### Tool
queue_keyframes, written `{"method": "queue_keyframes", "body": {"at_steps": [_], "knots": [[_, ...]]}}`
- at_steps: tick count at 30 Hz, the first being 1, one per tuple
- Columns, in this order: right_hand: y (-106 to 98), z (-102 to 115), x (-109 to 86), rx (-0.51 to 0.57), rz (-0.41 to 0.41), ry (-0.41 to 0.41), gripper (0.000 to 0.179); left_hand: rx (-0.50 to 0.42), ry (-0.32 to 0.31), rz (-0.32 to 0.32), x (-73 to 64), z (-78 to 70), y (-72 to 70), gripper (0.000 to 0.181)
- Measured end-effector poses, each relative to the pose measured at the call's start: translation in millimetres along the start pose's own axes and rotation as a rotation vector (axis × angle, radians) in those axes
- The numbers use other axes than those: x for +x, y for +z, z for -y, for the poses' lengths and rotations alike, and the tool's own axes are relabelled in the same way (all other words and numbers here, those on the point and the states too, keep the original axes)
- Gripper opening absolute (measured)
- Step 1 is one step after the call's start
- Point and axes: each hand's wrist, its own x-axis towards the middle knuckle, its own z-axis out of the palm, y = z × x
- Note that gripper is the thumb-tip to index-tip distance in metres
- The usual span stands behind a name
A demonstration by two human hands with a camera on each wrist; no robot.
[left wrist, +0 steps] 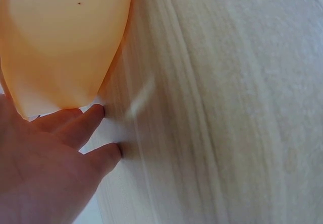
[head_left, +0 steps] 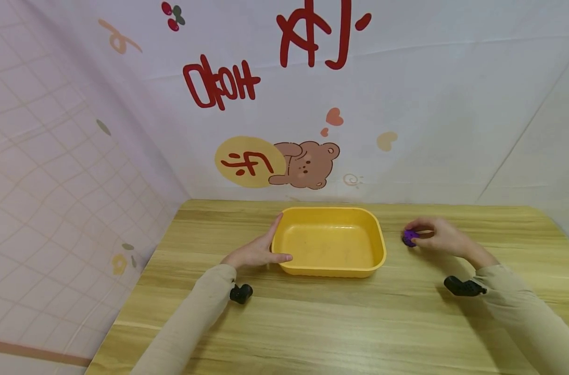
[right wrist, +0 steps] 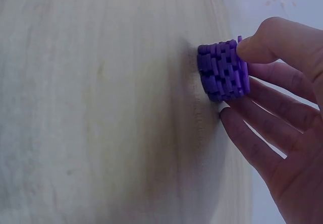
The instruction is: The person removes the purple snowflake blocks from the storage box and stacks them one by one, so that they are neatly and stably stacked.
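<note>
A yellow plastic basin [head_left: 328, 272] rests on the wooden table. At its left end is my left hand [head_left: 253, 254], thumb over the front corner and fingers spread along the outer side. In the left wrist view the fingers [left wrist: 83, 128] are at the basin's end wall [left wrist: 60, 77], close over the tabletop. To the right of the basin, my right hand [head_left: 445, 238] pinches a small purple roll of brick-like linked pieces [head_left: 409, 237]. The right wrist view has the thumb on top of this purple roll [right wrist: 222, 71], with the other fingers behind and below it.
The wooden table [head_left: 312, 323] ends at a white wall cloth [head_left: 434, 104] printed with a bear and red characters. A grid-patterned cloth [head_left: 54, 182] hangs along the left side. Black wrist devices [head_left: 464, 286] sit at both sleeves.
</note>
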Motion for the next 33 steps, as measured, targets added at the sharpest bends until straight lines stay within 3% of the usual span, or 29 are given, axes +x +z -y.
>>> {"method": "queue_keyframes", "body": {"at_steps": [9,22,27,33], "knots": [[2,0,-2.2,0.003,-0.002,0.024,0.030,0.006,-0.006,-0.001,-0.2,-1.6,0.1,0.117],[-3,1,-12.6,-0.005,-0.025,-0.040,0.039,0.055,0.001,0.007,1.3,-1.6,-0.2,0.119],[-11,6,-24.5,-0.116,-0.023,-0.010,0.048,0.088,0.005,0.011,-0.5,-2.2,-0.1,0.119],[-13,8,-39.5,-0.421,-0.051,0.008,0.058,0.136,0.034,0.007,-6.7,-0.7,-0.2,0.111]]}}
